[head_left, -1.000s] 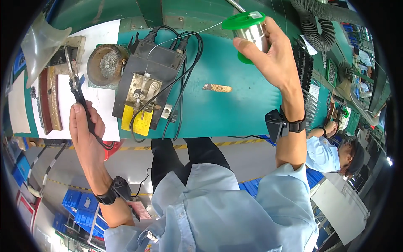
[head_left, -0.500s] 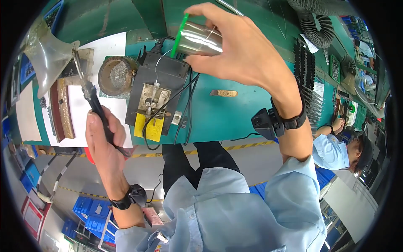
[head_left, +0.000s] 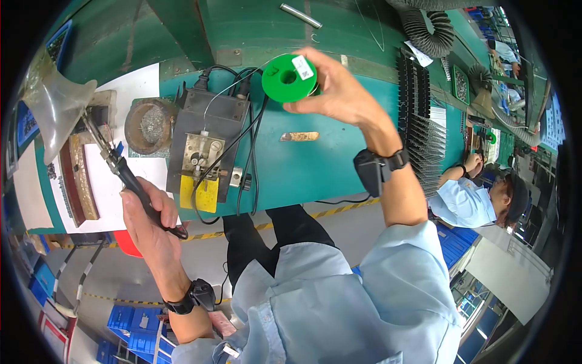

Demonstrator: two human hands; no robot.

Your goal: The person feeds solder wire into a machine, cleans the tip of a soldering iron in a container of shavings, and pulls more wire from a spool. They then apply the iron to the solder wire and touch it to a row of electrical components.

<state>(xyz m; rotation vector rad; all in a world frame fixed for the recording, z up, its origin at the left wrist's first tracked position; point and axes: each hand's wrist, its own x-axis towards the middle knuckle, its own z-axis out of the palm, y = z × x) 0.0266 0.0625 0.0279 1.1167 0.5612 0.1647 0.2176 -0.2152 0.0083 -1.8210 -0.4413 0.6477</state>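
The green-flanged spool of silver wire [head_left: 280, 90] is up by the back right corner of the black wire-feed box [head_left: 209, 112], one round flange with its white label turned to the camera. A second ago you had it farther right and higher, its silver body showing between both flanges; half a second ago it lay sideways with a flange edge-on. Your right hand [head_left: 336, 91] grasps it from the right, thumb low and fingers high; the grip behind the flange is hidden, and I can't tell whether the spool touches the black cables [head_left: 257, 121] beside it. The thin wire [head_left: 219, 97] runs from the spool down to the metal feed plate [head_left: 203, 151] on the box, curving more loosely than in the first frame, where it stretched out long. Your left hand [head_left: 151, 218] has its fingers wrapped around the black handle of the soldering iron [head_left: 130, 181], which now slants more, its tip near the translucent hood [head_left: 57, 100]. A yellow pad [head_left: 200, 194] sits at the front of the box, and the round pot of grey scraps [head_left: 136, 136] stands left of it. The short brown strip [head_left: 301, 136] lies on the green mat [head_left: 339, 167], and the metal rod [head_left: 301, 16] behind now shows its whole length.
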